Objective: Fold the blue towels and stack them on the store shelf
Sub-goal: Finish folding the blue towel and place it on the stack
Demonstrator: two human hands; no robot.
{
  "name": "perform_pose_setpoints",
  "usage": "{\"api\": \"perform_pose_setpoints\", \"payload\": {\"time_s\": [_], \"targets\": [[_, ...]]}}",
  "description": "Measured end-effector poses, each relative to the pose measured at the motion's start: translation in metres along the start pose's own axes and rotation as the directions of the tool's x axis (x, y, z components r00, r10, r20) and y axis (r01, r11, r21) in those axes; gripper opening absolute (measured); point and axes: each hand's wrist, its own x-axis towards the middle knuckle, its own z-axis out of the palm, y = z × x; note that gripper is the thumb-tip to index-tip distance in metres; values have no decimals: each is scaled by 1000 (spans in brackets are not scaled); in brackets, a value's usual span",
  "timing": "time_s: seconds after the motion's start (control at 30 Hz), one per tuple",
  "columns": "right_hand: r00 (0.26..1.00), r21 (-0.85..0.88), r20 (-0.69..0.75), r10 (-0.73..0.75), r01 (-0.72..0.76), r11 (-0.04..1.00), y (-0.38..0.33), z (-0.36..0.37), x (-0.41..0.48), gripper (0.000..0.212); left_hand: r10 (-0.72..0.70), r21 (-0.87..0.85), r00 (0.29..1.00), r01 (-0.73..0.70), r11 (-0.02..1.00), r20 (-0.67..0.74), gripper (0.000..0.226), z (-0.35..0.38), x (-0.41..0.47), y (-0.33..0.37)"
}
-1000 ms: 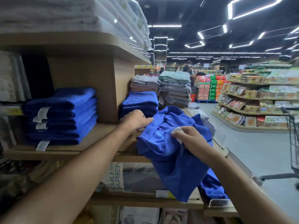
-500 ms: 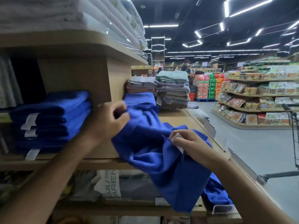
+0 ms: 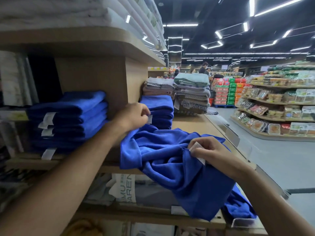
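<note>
A loose blue towel (image 3: 170, 159) lies crumpled and unfolded over the front edge of the wooden store shelf (image 3: 192, 126), its lower part hanging below the board. The left hand (image 3: 134, 116) grips its upper corner by a white tag, and the right hand (image 3: 209, 150) pinches another white tag nearer the front. Just behind it stands a short stack of folded blue towels (image 3: 160, 109), beside the upright divider. Left of the divider lies a taller folded blue stack (image 3: 71, 116), its white tags facing out.
</note>
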Motion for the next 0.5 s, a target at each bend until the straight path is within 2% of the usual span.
{"api": "perform_pose_setpoints", "payload": {"time_s": [0.07,0.13,0.17,0.23,0.3,0.37,0.43,0.5], "targets": [[1000,6,3,9,-9,1000,-1,0,0,22,115,117,979,-136,984,166,26,16,17,6],[1000,8,11,21,-21,1000,-3,0,0,22,121,208,940,-195,959,320,27,27,25,6],[1000,11,12,25,-25,1000,-3,0,-1,21,125,225,928,-213,951,351,22,30,28,4],[1000,18,11,29,-29,999,-4,0,-1,19,164,179,940,-224,958,298,9,33,31,1],[999,17,0,36,-36,999,-6,0,-2,17,168,3,975,-170,985,147,13,29,33,1],[999,6,-17,47,-47,999,-8,1,-3,15,59,-272,997,-46,961,41,16,17,36,5],[998,18,-31,59,-59,998,-10,1,-3,13,-42,-509,999,54,859,36,11,-1,34,13],[997,47,-45,64,-62,997,-11,2,-3,13,-109,-704,991,129,699,73,7,-17,22,25]]}}
